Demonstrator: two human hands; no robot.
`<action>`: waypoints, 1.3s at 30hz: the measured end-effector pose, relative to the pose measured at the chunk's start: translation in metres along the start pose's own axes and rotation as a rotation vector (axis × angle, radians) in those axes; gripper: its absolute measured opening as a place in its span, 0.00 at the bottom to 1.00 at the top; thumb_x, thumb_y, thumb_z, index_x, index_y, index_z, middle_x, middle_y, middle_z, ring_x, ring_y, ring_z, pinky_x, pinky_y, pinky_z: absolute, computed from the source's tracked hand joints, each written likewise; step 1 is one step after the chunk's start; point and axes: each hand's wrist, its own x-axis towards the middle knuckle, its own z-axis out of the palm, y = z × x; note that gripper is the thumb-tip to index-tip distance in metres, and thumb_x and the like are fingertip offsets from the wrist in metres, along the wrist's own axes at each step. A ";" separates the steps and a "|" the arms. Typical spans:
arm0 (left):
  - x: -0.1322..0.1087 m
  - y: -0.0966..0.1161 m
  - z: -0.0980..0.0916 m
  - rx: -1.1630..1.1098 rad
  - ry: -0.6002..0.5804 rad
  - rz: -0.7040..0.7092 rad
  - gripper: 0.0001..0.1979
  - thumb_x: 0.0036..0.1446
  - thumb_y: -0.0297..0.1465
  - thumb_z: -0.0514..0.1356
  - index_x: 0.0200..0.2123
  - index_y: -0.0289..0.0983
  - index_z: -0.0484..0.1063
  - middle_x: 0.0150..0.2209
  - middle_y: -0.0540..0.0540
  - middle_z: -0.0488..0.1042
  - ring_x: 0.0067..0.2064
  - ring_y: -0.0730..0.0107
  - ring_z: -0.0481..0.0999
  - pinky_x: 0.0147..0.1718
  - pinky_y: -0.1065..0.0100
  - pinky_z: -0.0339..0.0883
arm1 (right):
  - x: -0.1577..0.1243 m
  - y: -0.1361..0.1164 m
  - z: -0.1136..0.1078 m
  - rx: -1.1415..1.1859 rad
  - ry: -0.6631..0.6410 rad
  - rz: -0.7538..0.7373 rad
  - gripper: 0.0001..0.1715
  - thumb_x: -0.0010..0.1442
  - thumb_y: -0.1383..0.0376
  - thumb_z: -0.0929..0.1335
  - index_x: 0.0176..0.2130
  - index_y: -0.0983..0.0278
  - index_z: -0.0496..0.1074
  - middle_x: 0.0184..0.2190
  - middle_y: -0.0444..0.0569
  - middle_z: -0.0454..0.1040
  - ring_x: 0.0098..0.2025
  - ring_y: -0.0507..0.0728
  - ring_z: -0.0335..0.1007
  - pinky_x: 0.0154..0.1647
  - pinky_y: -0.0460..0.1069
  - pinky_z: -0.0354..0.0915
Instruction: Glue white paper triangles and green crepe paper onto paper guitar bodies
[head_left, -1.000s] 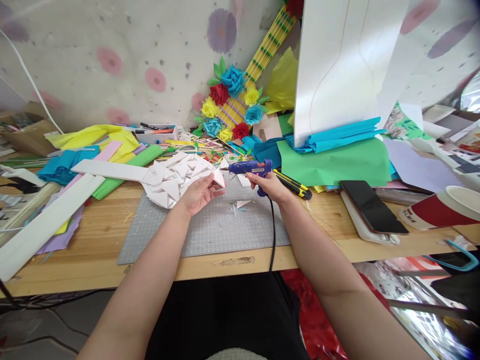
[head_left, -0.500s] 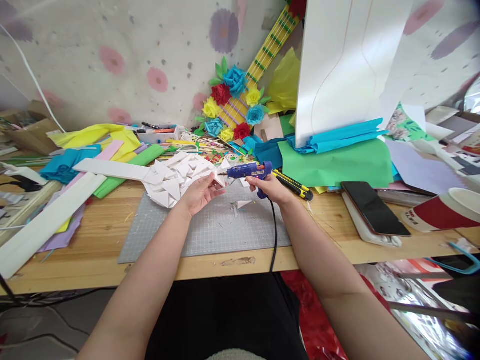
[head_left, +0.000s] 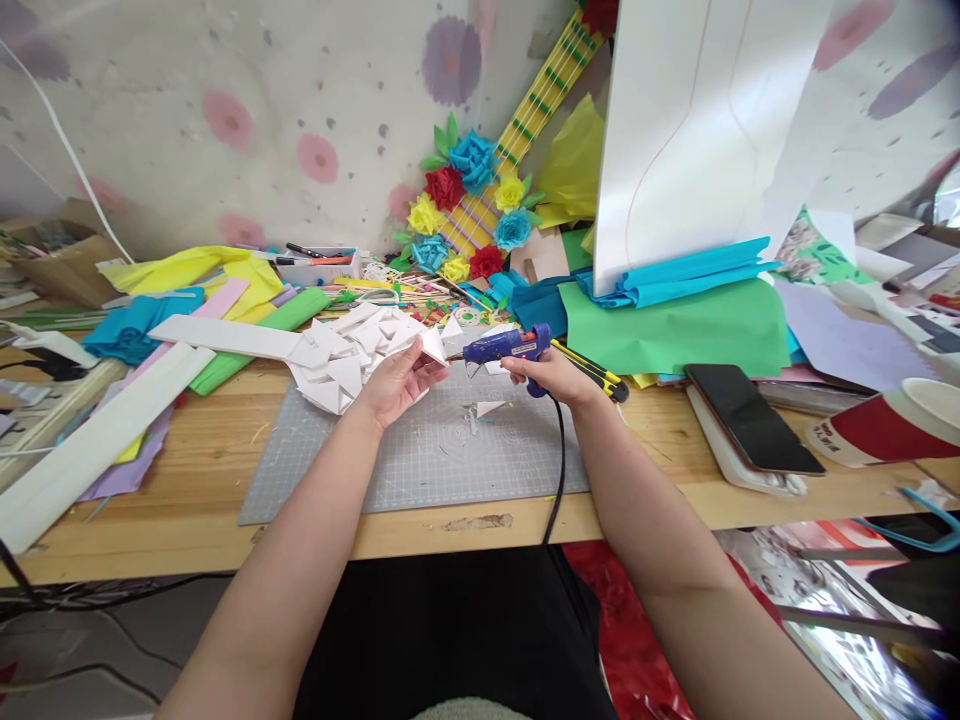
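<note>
My left hand (head_left: 397, 385) pinches a small white triangular piece (head_left: 435, 347) between thumb and fingers. A blue hot glue gun (head_left: 504, 348) is gripped in my right hand (head_left: 553, 372), its nozzle pointing left and close to the white piece; I cannot tell whether they touch. Behind my left hand lies a white guitar-like shape (head_left: 341, 350) covered with overlapping white triangles, its long neck stretching left. Both hands are above a grey cutting mat (head_left: 420, 460), where a loose white triangle (head_left: 491, 408) and small scraps lie.
A yellow-black utility knife (head_left: 596, 372) lies behind my right hand. The gun's black cord (head_left: 559, 470) hangs over the table edge. At right are a phone (head_left: 750, 415) and a paper cup (head_left: 892, 420). A yellow flowered paper guitar (head_left: 469, 225) and a white board (head_left: 690, 130) stand behind.
My right hand and the glue gun have shifted slightly right. The white piece in my left hand has turned and shows more of its face.
</note>
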 end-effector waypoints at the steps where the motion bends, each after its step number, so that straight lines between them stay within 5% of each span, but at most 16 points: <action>1: 0.000 0.000 0.001 0.003 -0.002 0.000 0.09 0.58 0.33 0.59 0.33 0.32 0.74 0.30 0.46 0.77 0.30 0.75 0.77 0.39 0.69 0.74 | 0.000 0.000 0.000 0.001 -0.002 -0.002 0.28 0.41 0.43 0.72 0.23 0.64 0.66 0.20 0.42 0.64 0.24 0.50 0.60 0.27 0.47 0.58; 17: -0.004 -0.004 0.003 0.105 -0.133 0.002 0.10 0.57 0.34 0.60 0.32 0.31 0.75 0.30 0.44 0.78 0.32 0.71 0.78 0.38 0.67 0.74 | 0.005 0.001 0.006 0.023 0.104 -0.024 0.29 0.42 0.41 0.71 0.28 0.63 0.67 0.20 0.42 0.65 0.23 0.50 0.61 0.24 0.46 0.58; 26: -0.006 -0.003 0.003 0.108 -0.129 -0.012 0.10 0.58 0.33 0.59 0.33 0.32 0.75 0.31 0.43 0.78 0.34 0.71 0.78 0.41 0.66 0.73 | 0.002 -0.006 0.007 -0.008 0.115 -0.051 0.29 0.43 0.40 0.70 0.22 0.62 0.65 0.20 0.44 0.65 0.25 0.50 0.61 0.26 0.47 0.60; 35: -0.014 0.006 0.011 0.002 -0.075 0.005 0.12 0.60 0.36 0.57 0.37 0.32 0.74 0.33 0.44 0.77 0.34 0.73 0.77 0.36 0.72 0.74 | 0.004 -0.005 0.006 0.184 0.128 -0.065 0.27 0.42 0.42 0.72 0.24 0.63 0.69 0.25 0.46 0.72 0.25 0.50 0.63 0.26 0.47 0.62; 39: -0.028 0.032 0.009 -0.016 0.077 0.222 0.18 0.59 0.45 0.55 0.39 0.37 0.73 0.36 0.46 0.77 0.41 0.73 0.76 0.36 0.76 0.72 | 0.012 0.011 0.002 0.329 0.180 -0.015 0.27 0.41 0.42 0.72 0.25 0.62 0.69 0.24 0.45 0.71 0.26 0.50 0.64 0.25 0.46 0.61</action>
